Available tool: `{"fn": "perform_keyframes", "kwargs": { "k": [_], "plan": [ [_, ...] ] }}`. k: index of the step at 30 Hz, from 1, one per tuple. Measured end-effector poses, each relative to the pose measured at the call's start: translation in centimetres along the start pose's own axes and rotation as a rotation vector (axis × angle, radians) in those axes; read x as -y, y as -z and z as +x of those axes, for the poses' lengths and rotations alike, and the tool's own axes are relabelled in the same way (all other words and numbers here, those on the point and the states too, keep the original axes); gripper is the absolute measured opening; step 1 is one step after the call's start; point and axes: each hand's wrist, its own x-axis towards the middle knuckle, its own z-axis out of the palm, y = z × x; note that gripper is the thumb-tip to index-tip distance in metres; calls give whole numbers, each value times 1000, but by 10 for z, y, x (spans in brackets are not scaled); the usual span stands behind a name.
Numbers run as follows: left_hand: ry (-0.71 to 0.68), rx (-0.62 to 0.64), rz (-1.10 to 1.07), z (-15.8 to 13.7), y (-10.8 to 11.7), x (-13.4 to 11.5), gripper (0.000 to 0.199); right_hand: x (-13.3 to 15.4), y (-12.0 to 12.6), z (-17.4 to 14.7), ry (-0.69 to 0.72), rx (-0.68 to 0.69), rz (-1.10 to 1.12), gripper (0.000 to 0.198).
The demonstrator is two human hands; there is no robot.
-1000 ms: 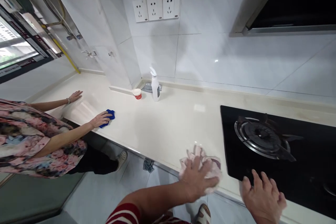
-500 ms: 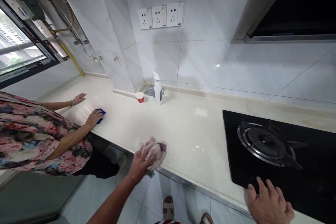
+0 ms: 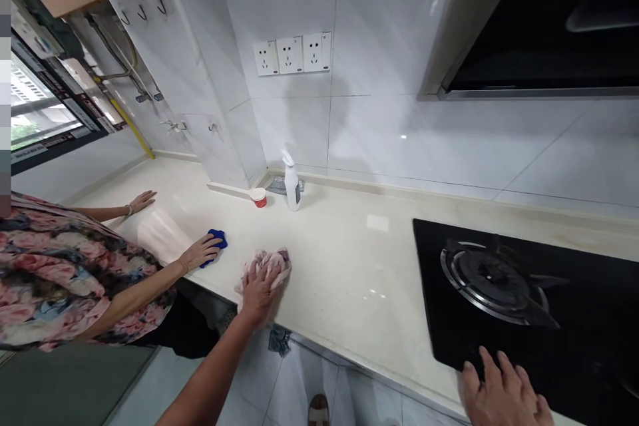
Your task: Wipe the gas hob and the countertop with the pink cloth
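Fingers [image 3: 262, 273] of the left hand [image 3: 258, 296] are curled over a bunched pink-and-white cloth [image 3: 267, 257], which is pressed to the pale counter [image 3: 344, 259] close to its front edge, between the hob [image 3: 449, 333] and a co-worker's hand [image 3: 198, 253]. By the right hand [image 3: 506, 389] nothing is gripped: its fingers are spread at the hob's front edge, perhaps for balance, though how much weight is borne there cannot be told.

Pressure is best applied through the whole palm, since a lump under the fingertips alone would probably leave streaks. As the cloth looks crumpled, more surface might be covered if it were folded into a flatter pad. Strokes are best overlapped and run parallel to the front edge, with loose folds tucked in so that none is dragged over it. On the left, room is limited: a blue cloth [image 3: 218, 237] is held just beside by the co-worker, so each stroke should be stopped short of it. Small bright spots [image 3: 378, 294] are seen between the pink-and-white cloth and the hob; whether drops or reflected light are shown cannot be told, so that patch might be checked.
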Motion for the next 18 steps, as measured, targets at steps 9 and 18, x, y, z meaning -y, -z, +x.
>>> {"fn": "perform_keyframes", "kwargs": {
  "k": [9,18],
  "plan": [
    [-146,-40,-118,37,-24,-125,54,-5,-4,-1,9,4,30,69],
    [-607,-69,-174,-71,-34,-168,45,-10,-9,-2,16,6,23,71]
  ]
}}
